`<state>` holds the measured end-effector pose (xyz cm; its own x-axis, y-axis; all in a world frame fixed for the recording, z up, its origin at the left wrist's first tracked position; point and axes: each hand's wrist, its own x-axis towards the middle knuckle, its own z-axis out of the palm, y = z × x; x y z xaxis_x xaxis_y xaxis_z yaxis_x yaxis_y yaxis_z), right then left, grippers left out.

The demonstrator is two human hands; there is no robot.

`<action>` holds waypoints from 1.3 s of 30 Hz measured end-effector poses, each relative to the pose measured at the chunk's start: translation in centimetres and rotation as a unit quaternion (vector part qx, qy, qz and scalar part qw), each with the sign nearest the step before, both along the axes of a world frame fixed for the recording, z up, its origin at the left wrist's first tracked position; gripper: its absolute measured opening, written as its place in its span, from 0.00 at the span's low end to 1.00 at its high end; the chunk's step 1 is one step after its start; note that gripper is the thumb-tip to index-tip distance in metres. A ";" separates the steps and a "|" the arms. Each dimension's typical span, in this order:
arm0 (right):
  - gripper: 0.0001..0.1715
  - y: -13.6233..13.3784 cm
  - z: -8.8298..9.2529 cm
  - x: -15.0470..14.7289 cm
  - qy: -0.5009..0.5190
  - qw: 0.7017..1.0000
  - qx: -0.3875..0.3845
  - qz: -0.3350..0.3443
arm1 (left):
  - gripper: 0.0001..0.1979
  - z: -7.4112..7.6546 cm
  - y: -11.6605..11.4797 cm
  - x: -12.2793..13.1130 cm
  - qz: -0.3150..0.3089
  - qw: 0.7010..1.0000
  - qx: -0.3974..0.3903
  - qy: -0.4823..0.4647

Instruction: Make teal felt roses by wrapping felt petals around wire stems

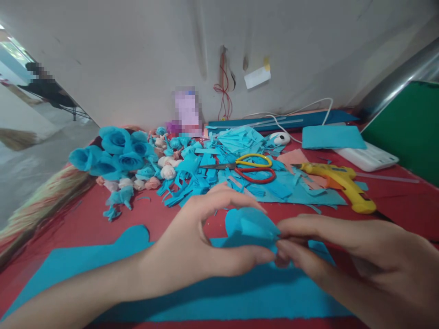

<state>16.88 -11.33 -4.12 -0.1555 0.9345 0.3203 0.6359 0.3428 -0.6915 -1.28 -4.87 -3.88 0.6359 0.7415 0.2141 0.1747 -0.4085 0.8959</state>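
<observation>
A blue paper flower [255, 226] with rounded petals is held up over a large sheet of blue paper [192, 301]. Pinched at its base are the thumb and fingers of my right hand [363, 256]. My left hand [212, 237] curves around the flower from the left, its thumb below and its forefinger above, set wide apart. Some of its fingertips are hidden behind the petals, and I cannot make out firm contact there. A rounded blue petal piece [135, 235] lies at the sheet's far edge.
Beyond my hands lie scissors [252, 169] on blue paper scraps [236, 141] and a yellow glue gun [339, 178]. Finished blue paper roses [115, 141] sit at left beside small pale buds [168, 171]. A power bank [366, 157] is at right. A person [48, 89] appears far left.
</observation>
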 end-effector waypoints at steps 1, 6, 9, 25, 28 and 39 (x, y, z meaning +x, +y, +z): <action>0.08 0.0 0.0 0.1 -0.014 1.000 0.006 -0.002 | 0.12 0.0 0.0 0.0 -0.004 1.000 0.001 -0.004; 0.09 -0.4 -0.1 0.2 -0.067 0.997 0.047 -0.010 | 0.04 0.4 -0.1 -0.2 -0.027 0.999 0.016 -0.008; 0.10 -0.6 -0.5 0.0 -0.069 0.995 0.070 -0.010 | 0.07 0.4 -0.2 -0.2 -0.018 0.999 0.037 -0.005; 0.06 -1.0 -1.7 -0.5 -0.090 0.976 0.187 -0.058 | 0.12 0.3 -0.7 -0.1 -0.013 0.998 0.050 0.033; 0.08 -1.3 -1.6 -0.6 -0.112 0.977 0.168 -0.063 | 0.12 0.2 -0.6 -0.1 -0.017 0.998 0.059 0.030; 0.13 -2.0 -1.1 -1.5 -0.183 0.969 0.133 -0.095 | 0.11 0.2 -0.7 -0.2 -0.011 0.998 0.063 0.022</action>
